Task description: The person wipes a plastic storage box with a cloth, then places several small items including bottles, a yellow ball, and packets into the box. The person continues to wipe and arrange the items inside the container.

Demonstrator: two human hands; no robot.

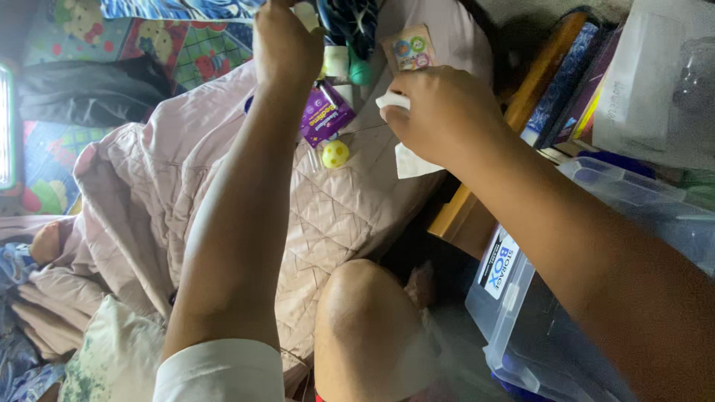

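My left hand reaches far out over a quilted pink blanket and grips a small pale object at its fingertips; what the object is stays unclear. My right hand is closed on a white tissue or wipe, whose loose end hangs below the palm. Between the hands lie a purple packet, a small yellow ball, a green ball and a small card with round stickers. My bare knee is in the foreground.
A clear plastic storage box with a label sits at lower right. Books and a wooden edge line the right side, with a clear bag above. Patterned bedding and dark cloth lie at upper left.
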